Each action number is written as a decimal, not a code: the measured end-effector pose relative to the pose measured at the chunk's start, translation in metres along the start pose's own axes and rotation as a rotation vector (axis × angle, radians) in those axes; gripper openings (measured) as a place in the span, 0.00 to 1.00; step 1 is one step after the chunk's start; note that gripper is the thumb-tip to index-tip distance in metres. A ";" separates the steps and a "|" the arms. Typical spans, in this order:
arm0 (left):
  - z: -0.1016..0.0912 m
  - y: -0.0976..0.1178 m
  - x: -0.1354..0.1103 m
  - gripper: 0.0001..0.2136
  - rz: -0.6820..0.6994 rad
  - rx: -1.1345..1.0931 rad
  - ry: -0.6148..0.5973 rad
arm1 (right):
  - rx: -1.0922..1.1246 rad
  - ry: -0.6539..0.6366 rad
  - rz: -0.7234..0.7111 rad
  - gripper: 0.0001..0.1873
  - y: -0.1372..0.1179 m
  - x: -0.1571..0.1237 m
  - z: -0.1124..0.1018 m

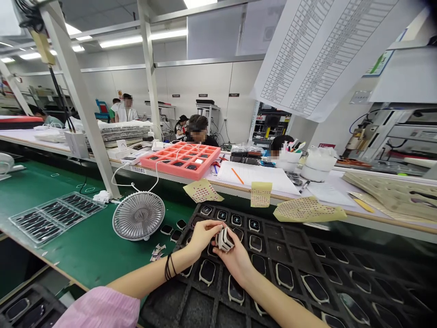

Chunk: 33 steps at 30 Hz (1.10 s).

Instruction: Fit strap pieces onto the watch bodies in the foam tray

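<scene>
The left hand (203, 237) and right hand (235, 262) close narrowly around a small black device banded with white strips (225, 239), with the fingers of both hands pressed against its sides. This two-handed grip looks well suited to the work: the device is cradled between the hands rather than pinched at one corner, so it should resist twisting, and the white bands stay partly exposed. The device is held just above a black compartmented tray (293, 232), which carries rows of rounded, watch-shaped black modules (256, 243) seated in its cells. Both forearms reach in over the tray's near side, keeping the hands centred above it. A black cord bracelet (169, 267) circles the left wrist, and a pink sleeve (99, 310) covers the upper left arm. Just left of the tray, several loose black modules (180, 224) and a few small paper scraps (157, 252) lie on the green desk mat (85, 241), near a small grey desk fan (138, 216) and a clear tray of dark parts (56, 216). Beyond the black tray, perforated yellow sheets (306, 210) lie across its far edge and the desk behind, and a coral-red compartment tray (180, 159) sits farther back, beyond which other people work.
</scene>
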<state>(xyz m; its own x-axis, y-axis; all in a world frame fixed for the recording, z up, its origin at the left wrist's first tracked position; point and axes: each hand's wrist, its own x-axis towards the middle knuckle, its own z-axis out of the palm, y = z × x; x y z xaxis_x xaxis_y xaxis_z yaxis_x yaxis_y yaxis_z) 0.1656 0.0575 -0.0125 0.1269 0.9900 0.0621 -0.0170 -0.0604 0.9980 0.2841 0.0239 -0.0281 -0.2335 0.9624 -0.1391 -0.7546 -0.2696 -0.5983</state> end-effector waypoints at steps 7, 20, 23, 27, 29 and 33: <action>0.006 -0.005 -0.003 0.13 0.069 0.067 -0.018 | 0.050 0.067 -0.029 0.16 -0.006 0.007 -0.007; -0.003 -0.004 -0.004 0.14 0.080 0.032 -0.031 | 0.049 0.083 -0.018 0.23 -0.008 0.001 0.001; -0.004 -0.006 -0.005 0.15 0.082 0.028 -0.043 | 0.065 0.100 -0.004 0.20 -0.008 0.001 0.001; -0.004 -0.008 -0.007 0.16 0.091 0.042 -0.048 | 0.072 0.120 -0.017 0.17 -0.009 0.000 0.001; -0.004 -0.007 -0.010 0.15 0.110 0.054 -0.052 | 0.093 0.134 -0.017 0.16 -0.009 0.001 0.001; -0.003 -0.005 -0.019 0.12 0.215 0.150 -0.089 | 0.135 0.156 -0.010 0.14 -0.010 0.004 -0.001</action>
<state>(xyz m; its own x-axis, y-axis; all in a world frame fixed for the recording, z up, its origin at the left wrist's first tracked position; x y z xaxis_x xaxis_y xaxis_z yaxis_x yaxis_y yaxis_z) 0.1600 0.0393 -0.0184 0.2230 0.9376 0.2666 0.0937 -0.2928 0.9516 0.2914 0.0308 -0.0230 -0.1353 0.9559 -0.2606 -0.8343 -0.2518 -0.4905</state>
